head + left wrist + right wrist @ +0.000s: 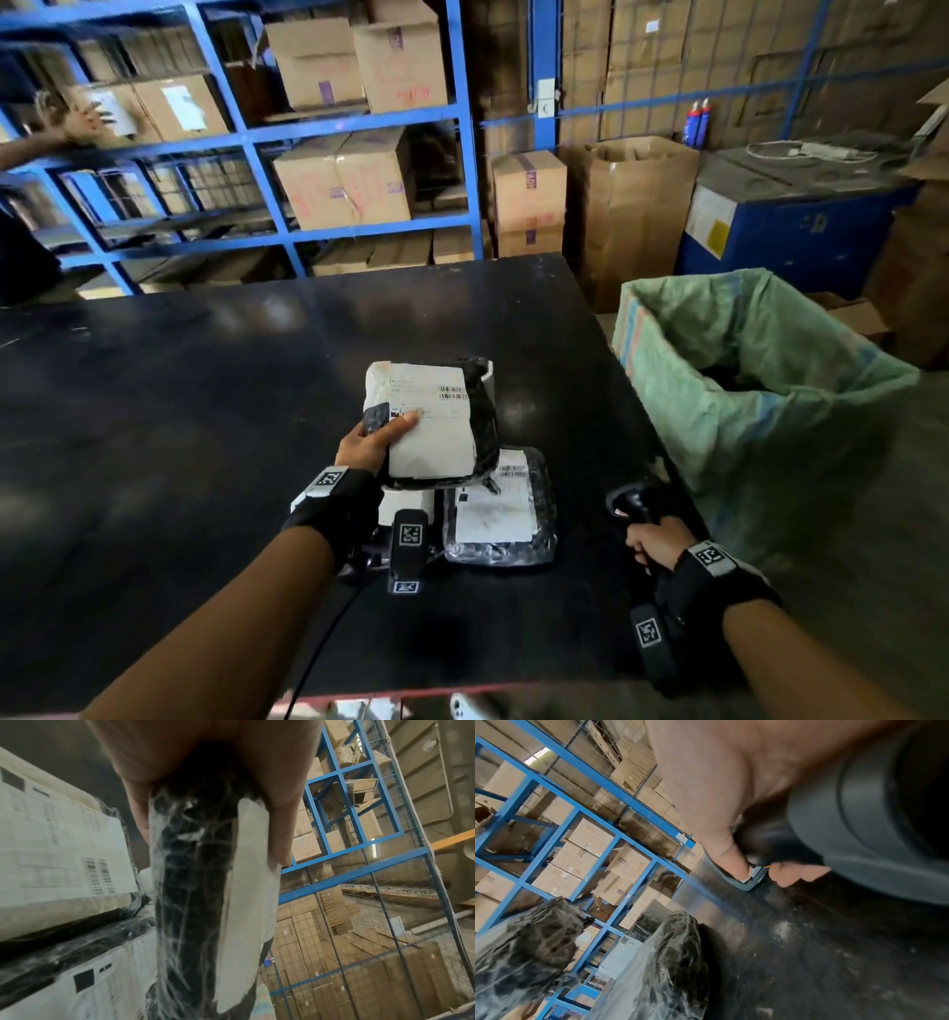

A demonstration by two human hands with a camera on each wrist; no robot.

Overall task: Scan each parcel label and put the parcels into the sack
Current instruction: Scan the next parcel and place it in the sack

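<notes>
My left hand [371, 443] grips a black plastic-wrapped parcel [436, 426] by its left edge, thumb on its white label, lifted above the black table [205, 411]. The left wrist view shows the held parcel [205, 892] edge-on between thumb and fingers. Below it a second labelled parcel [500, 514] lies flat on the table, and a third [405, 501] shows partly behind my left wrist. My right hand [655, 542] grips a black handheld scanner [634, 501] at the table's right edge, its head toward the parcels. The green woven sack [760, 390] stands open right of the table.
Blue metal shelving [257, 139] with cardboard boxes lines the far side. A tall open carton [637, 216] and a blue machine [780, 236] stand behind the sack. Another person's arm [46, 139] reaches to the shelf at far left. A cable [318, 647] hangs off the table's near edge.
</notes>
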